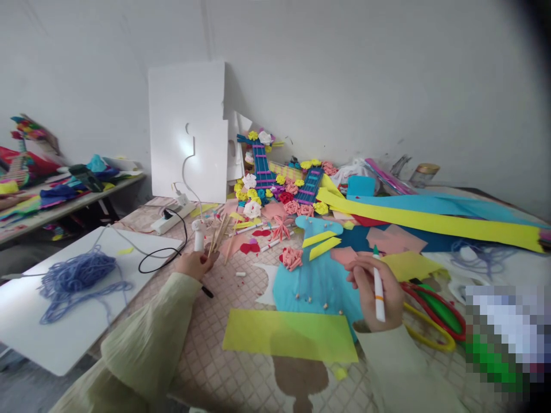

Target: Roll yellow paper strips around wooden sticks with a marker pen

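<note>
Head view: right grip (373, 289) is pinching a white marker (379, 289), held upright-ish, green end up. Blue paper cutout (286, 287) just left of that grip, yellow strip (258, 332) in front-left, red-handled scissors (447, 318) to its right. Left grip (196, 265) is at a white corded tool (199, 235), wooden sticks (220, 232) alongside; can't tell which its fingers hold. Worktop (215, 344) below both.
</note>
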The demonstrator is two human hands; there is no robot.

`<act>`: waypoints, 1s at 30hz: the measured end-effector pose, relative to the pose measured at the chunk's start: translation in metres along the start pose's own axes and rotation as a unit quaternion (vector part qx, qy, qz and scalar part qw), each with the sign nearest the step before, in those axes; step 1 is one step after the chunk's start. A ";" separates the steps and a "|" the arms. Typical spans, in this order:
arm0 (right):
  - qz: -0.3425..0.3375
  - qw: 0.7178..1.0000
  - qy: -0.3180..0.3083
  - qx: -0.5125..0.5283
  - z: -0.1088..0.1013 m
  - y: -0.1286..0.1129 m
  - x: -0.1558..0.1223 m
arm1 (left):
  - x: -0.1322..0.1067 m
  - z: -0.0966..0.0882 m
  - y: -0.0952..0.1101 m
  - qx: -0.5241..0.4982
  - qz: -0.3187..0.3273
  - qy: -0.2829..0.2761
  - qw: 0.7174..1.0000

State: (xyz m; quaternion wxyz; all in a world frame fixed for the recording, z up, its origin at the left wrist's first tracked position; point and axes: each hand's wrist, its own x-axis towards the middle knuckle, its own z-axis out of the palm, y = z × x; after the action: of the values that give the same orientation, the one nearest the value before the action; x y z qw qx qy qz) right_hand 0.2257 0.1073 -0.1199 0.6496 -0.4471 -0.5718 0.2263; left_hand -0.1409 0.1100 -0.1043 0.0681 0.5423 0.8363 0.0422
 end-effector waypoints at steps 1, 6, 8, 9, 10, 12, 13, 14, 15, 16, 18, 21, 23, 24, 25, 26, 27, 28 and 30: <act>0.002 1.000 -0.001 0.000 0.000 0.000 0.000 | 0.001 0.000 0.000 0.013 -0.004 -0.002 1.000; 0.011 1.000 -0.009 -0.003 -0.001 -0.001 -0.001 | 0.007 0.002 -0.003 0.052 -0.010 -0.004 0.999; 0.008 1.000 -0.006 -0.010 -0.001 -0.002 -0.001 | 0.008 0.002 -0.005 0.056 -0.002 0.008 0.998; 0.007 1.000 -0.004 -0.012 -0.001 -0.002 -0.001 | 0.008 0.002 -0.007 0.055 0.005 0.016 0.998; 0.006 1.000 -0.003 -0.012 0.000 -0.002 -0.001 | 0.007 0.000 -0.009 0.053 0.013 0.024 0.998; 0.004 1.000 -0.004 -0.011 0.000 -0.001 -0.001 | 0.002 -0.003 -0.011 0.045 0.038 0.041 0.997; 0.004 1.000 -0.005 -0.012 -0.001 -0.001 -0.001 | -0.002 -0.005 -0.011 0.038 0.058 0.048 0.996; 0.005 1.000 -0.006 -0.014 -0.001 0.000 -0.001 | -0.006 -0.005 -0.010 0.029 0.083 0.052 0.995; 0.006 1.000 -0.008 -0.017 -0.001 0.000 -0.001 | -0.011 -0.005 -0.008 0.017 0.114 0.052 0.992; 0.006 1.000 -0.011 -0.019 -0.001 0.000 -0.001 | -0.016 -0.003 -0.005 0.004 0.150 0.049 0.987; 0.006 1.000 -0.015 -0.022 -0.001 0.001 -0.001 | -0.025 0.004 0.005 -0.025 0.223 0.033 0.974; 0.004 1.000 -0.010 -0.024 0.000 0.001 -0.001 | -0.032 0.019 0.019 -0.057 0.302 0.013 0.952; 0.008 1.000 -0.005 -0.024 0.001 0.002 -0.002 | -0.031 0.027 0.024 -0.075 0.329 0.013 0.941; 0.011 1.000 -0.003 -0.023 0.001 0.002 -0.002 | -0.030 0.029 0.024 -0.084 0.338 0.018 0.937; 0.014 1.000 0.001 -0.020 0.002 0.003 -0.002 | -0.029 0.030 0.024 -0.094 0.346 0.026 0.933; 0.017 1.000 0.005 -0.011 0.003 0.003 -0.002 | -0.029 0.030 0.024 -0.106 0.353 0.038 0.929; 0.019 1.000 0.008 0.007 0.003 0.004 -0.002 | -0.030 0.030 0.024 -0.119 0.359 0.052 0.924; 0.023 0.999 0.005 0.028 0.004 0.004 -0.002 | -0.033 0.028 0.025 -0.134 0.366 0.068 0.918; 0.028 0.998 -0.017 0.051 0.005 0.003 -0.002 | -0.044 0.023 0.029 -0.170 0.383 0.103 0.902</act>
State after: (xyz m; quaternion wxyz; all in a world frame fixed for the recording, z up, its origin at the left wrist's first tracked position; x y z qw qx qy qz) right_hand 0.2211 0.1088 -0.1233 0.6554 -0.4255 -0.5572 0.2809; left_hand -0.0938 0.0819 -0.1203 0.0508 0.7934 0.5470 0.2621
